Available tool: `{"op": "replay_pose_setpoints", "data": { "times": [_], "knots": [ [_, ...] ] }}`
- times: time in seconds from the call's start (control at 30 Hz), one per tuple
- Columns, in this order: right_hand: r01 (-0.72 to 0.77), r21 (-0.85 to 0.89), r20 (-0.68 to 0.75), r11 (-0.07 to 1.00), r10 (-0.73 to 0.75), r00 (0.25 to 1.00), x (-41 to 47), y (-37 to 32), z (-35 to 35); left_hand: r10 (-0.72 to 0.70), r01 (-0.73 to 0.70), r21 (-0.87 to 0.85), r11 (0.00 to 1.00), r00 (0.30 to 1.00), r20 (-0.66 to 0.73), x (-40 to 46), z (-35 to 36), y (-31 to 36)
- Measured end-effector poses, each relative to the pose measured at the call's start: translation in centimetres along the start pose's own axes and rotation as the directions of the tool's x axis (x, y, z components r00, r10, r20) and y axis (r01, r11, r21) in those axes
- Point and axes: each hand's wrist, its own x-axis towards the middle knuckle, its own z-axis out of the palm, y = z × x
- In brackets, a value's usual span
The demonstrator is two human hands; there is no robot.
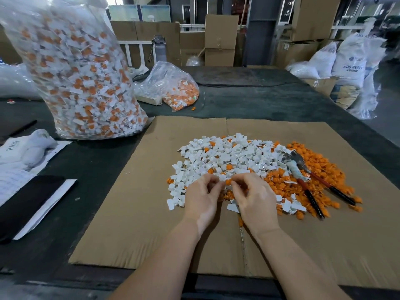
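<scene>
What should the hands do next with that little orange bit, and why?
Probably press the orange piece into one of the white pieces. The left hand and right hand pinch it together just above them, and the big bag holds white and orange parts that look joined. How they fit is too small to see.

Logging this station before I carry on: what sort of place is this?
Most likely a factory or warehouse floor: stacked cardboard boxes at the back, white resin sacks on the right, and a big clear bag of orange-and-white plastic parts.
</scene>
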Motion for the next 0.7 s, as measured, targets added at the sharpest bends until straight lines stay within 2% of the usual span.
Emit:
{"op": "replay_pose_setpoints", "data": {
  "times": [0.2,0.33,0.47,0.7],
  "knots": [
    [-0.003,-0.061,-0.003,0.998,0.002,1.000,-0.04,0.04,0.08,0.010,-0.010,0.003,1.000,1.000,0.009,-0.08,-0.01,-0.26],
    [0.006,-0.095,0.024,0.995,-0.004,1.000,-0.22,-0.17,0.16,0.056,-0.057,0.084,0.995,0.998,0.014,-0.06,0.11,-0.62],
    [-0.013,-0.046,0.037,0.999,0.014,0.999,-0.26,-0.14,-0.02,0.084,-0.085,0.119,0.989,0.996,0.019,-0.13,0.11,-0.68],
    [-0.060,0.060,0.089,0.996,0.055,0.995,-0.25,-0.05,-0.27,0.050,-0.051,0.029,0.998,0.998,0.029,0.12,0.05,-0.80]
  ]
}}
